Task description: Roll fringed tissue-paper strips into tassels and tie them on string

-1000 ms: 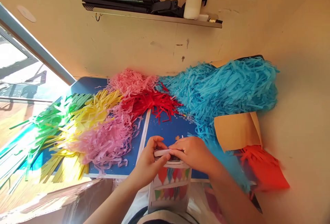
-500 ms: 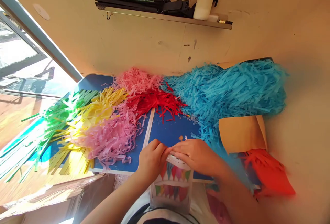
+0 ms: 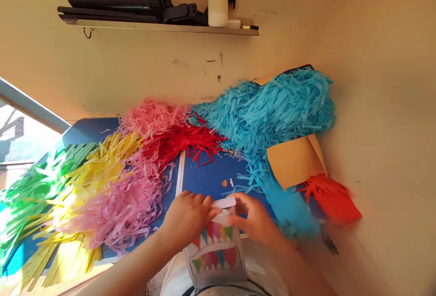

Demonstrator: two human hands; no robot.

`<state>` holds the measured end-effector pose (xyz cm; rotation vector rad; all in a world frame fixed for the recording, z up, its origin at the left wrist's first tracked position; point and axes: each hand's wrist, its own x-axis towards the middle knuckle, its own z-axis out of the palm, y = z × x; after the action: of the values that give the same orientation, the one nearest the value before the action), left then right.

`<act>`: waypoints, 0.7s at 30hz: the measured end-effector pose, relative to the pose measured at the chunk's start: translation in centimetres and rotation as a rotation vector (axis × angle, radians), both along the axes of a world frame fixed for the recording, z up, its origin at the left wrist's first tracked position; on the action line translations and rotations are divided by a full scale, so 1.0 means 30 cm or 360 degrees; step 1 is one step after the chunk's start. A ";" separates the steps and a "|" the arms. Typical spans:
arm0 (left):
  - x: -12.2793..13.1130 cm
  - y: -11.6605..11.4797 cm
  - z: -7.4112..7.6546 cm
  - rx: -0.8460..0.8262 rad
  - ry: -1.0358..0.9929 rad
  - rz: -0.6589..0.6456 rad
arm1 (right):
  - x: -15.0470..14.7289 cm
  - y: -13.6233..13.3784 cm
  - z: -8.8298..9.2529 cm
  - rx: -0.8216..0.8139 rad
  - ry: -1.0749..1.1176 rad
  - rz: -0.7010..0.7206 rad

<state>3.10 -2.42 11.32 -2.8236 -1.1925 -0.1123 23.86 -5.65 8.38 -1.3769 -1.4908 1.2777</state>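
A clear plastic packet (image 3: 218,263) with rows of small coloured pennant shapes showing through it stands upright against my body. My left hand (image 3: 190,214) is closed on its top left corner, thumb and fingers pinching the white top flap (image 3: 223,203). At the packet's upper right edge, my right hand (image 3: 255,218) is curled, its fingertips touching the flap and the thumb lower on the front. Whether anything else lies inside the packet I cannot make out. Beyond my hands lies a small brown scrap (image 3: 224,183) on the blue tabletop (image 3: 204,178).
Fringed paper in green (image 3: 47,178), yellow (image 3: 102,168), lilac (image 3: 122,205), pink (image 3: 153,118), red (image 3: 184,141) and blue (image 3: 272,114) covers much of the table. A brown paper piece (image 3: 296,162) and orange-red fringe (image 3: 335,200) lie right. A wall shelf (image 3: 170,27) holds a white bottle (image 3: 218,0).
My view has turned to the right. My right hand has opened away from my left along the packet's top, and the white flap now shows raised between them.
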 end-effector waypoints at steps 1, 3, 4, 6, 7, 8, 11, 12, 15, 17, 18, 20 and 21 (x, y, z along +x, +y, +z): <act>-0.001 0.001 0.004 -0.0005 0.0023 0.0001 | -0.006 -0.025 -0.017 -0.0018 0.0004 -0.0007; 0.003 0.006 0.017 -0.0055 0.0039 -0.0034 | -0.021 -0.060 -0.033 0.0044 -0.0058 -0.0044; 0.010 0.008 0.026 -0.0110 0.0025 -0.0059 | -0.028 -0.071 -0.032 0.0100 -0.0108 -0.0047; 0.027 0.014 0.043 -0.0261 -0.0044 -0.0082 | -0.035 -0.080 -0.023 0.0186 -0.0194 -0.0005; 0.036 0.015 0.050 -0.0348 -0.0091 -0.0082 | -0.036 -0.081 -0.017 0.0212 -0.0220 0.0004; 0.044 0.017 0.056 -0.0433 -0.0140 -0.0076 | -0.036 -0.082 -0.012 0.0230 -0.0232 0.0005; 0.055 0.019 0.068 -0.0627 -0.0306 -0.0082 | -0.035 -0.083 -0.008 0.0252 -0.0200 -0.0010; 0.054 0.020 0.072 -0.0676 -0.0364 -0.0096 | -0.035 -0.084 -0.010 0.0259 -0.0178 -0.0010; 0.041 0.029 0.086 -0.0783 -0.0507 -0.0154 | -0.037 -0.089 -0.019 0.0276 -0.0125 0.0002; 0.031 0.038 0.098 -0.0852 -0.0562 -0.0229 | -0.038 -0.092 -0.025 0.0278 -0.0113 0.0011; 0.028 0.042 0.104 -0.0880 -0.0578 -0.0266 | -0.039 -0.093 -0.026 0.0275 -0.0113 0.0012; 0.023 0.045 0.112 -0.0914 -0.0589 -0.0328 | -0.040 -0.094 -0.027 0.0268 -0.0113 0.0006; 0.022 0.044 0.114 -0.0908 -0.0590 -0.0347 | -0.041 -0.095 -0.027 0.0265 -0.0106 0.0007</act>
<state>3.77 -1.10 14.74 -3.5554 -1.1088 -0.3788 22.63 -8.50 7.58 -1.3189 -1.6078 1.0927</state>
